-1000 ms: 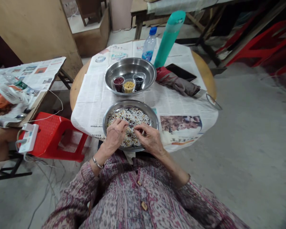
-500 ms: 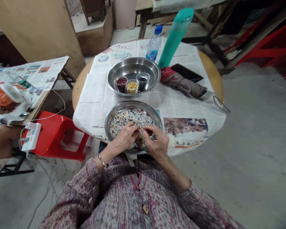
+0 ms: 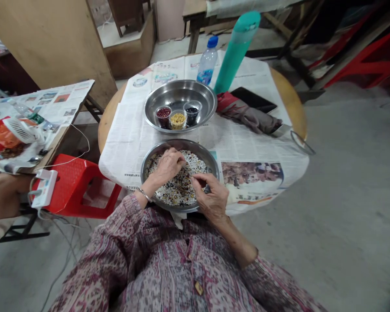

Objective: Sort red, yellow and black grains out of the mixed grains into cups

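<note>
In front of me a metal bowl (image 3: 145, 167) holds a mix of white grains (image 3: 195, 162) with black, yellow and dark red beans. My left hand (image 3: 169, 166) hangs over the left part of the mix, fingers bent together; what they pinch, if anything, is hidden. Over the right rim is my right hand (image 3: 211, 193), thumb and forefinger closed to a pinch, its content too small to name. Behind stands a larger metal bowl (image 3: 182, 89) with a cup of red beans (image 3: 163, 113), a cup of yellow beans (image 3: 177, 119) and a cup of black beans (image 3: 192, 112).
Newspaper (image 3: 123, 138) covers the round table. At its back stand a water bottle (image 3: 207, 60) and a green bottle (image 3: 237, 52), near a folded umbrella (image 3: 250, 115) and a dark flat object (image 3: 255, 99). A red stool (image 3: 74, 186) with a power strip (image 3: 45, 188) is left; another person's leg shows there.
My left hand has moved away from my right hand, up and left over the grains. My right hand stays near the same spot, still pinched.
</note>
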The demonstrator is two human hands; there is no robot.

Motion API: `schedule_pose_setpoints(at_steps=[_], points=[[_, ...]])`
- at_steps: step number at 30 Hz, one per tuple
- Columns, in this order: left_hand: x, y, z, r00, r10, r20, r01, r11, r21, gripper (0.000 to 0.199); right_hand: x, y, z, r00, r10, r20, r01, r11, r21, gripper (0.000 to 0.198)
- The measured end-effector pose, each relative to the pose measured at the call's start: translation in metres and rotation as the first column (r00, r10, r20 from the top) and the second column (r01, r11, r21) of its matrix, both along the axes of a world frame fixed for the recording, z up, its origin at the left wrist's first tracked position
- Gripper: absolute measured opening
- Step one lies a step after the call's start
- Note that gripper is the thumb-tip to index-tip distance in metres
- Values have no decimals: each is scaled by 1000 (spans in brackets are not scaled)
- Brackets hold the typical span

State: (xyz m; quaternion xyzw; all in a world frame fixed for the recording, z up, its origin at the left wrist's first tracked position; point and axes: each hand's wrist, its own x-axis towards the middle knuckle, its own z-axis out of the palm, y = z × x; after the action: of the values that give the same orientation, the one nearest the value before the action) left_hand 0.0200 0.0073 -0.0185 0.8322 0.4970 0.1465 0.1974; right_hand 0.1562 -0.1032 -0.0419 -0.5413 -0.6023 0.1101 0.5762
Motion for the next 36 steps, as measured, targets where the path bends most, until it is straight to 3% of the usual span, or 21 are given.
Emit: schedule_pose_setpoints(at_steps=[4,8,11,15,20,24,28,36], points=[[-6,-23,12,984,-167,55,173,974,-148,12,1,0,-1,1000,13,-22,-13,1000,-6,9],[-26,-56,33,957,-272,102,287,939,-191,11,1,-1,-2,1000,12,-8,-13,998,-60,11],[-38,-73,42,946,-315,84,326,912,-251,14,2,-1,-2,1000,24,-5,-24,998,-59,11],[-43,-77,39,951,-307,25,299,897,-326,15,2,-1,-2,999,47,-6,-47,998,-29,9],[-39,-63,29,977,-188,-96,175,976,-131,14,2,0,-2,996,83,15,-82,996,-27,8],[-34,-58,24,994,-95,60,94,996,10,14,1,2,-4,993,109,49,-105,991,-80,12],[-31,-68,14,979,-45,200,45,999,5,14,1,2,-6,986,127,104,-117,988,-100,13],[-37,-86,4,999,-29,-18,30,995,94,24,0,3,-10,851,177,494,-83,975,-206,16]])
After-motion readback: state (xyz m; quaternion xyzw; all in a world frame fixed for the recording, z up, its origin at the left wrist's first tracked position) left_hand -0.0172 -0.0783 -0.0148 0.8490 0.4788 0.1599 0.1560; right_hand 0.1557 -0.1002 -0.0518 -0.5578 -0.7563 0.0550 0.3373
